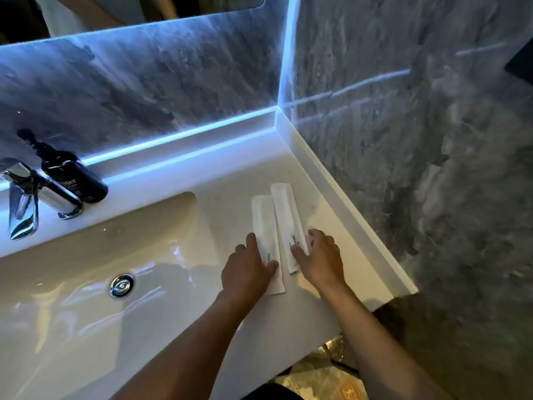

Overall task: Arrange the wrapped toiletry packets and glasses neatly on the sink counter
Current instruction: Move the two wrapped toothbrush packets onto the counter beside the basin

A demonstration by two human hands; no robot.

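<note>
Two long white wrapped packets lie side by side on the white sink counter [326, 203], right of the basin. The left packet [265, 226] sits slightly nearer me than the right packet [285, 215]. My left hand [248, 269] grips the near end of the left packet, thumb on top and a finger along its left edge. My right hand [320, 258] holds the near end of the right packet between thumb and fingers. Both packets rest flat on the counter. No glasses are in view.
The basin [95, 255] with its drain [122, 285] fills the left. A chrome tap [28, 197] and a dark pump bottle [72, 174] stand behind it. Marble walls close the back and right. The counter's front edge [317, 339] drops to the floor.
</note>
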